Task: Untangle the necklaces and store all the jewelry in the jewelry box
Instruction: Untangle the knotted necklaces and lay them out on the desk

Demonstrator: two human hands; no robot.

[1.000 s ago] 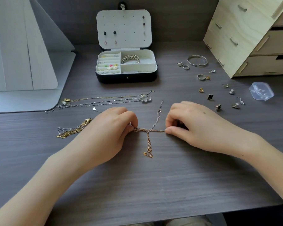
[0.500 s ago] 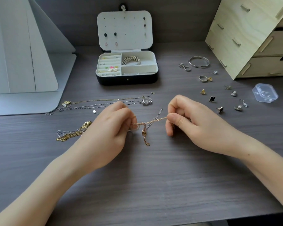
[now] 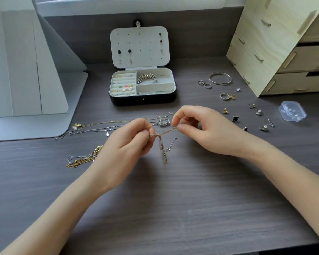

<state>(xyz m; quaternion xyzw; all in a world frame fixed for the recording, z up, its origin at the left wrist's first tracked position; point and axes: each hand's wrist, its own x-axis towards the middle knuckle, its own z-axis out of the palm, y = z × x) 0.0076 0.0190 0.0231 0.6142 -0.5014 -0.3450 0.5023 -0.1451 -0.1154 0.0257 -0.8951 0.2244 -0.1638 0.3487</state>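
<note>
Left hand (image 3: 125, 144) and right hand (image 3: 201, 129) both pinch thin gold chain (image 3: 163, 132) mid-frame; light, limp, snags easily, best pinched beside the knot.

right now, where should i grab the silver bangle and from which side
Probably take the silver bangle by its closed far arc, from straight above, one finger inside the loop and one outside. It lies flat on the desk, and its gap sits on the near side.

we see a dark grey wood-grain table (image 3: 173, 208): open black jewelry box (image 3: 142, 101) at the back, pale plywood drawer unit (image 3: 265, 43) right, open silver bangle (image 3: 219, 78) near it, tangled gold chain heap (image 3: 81, 160) left.
</note>
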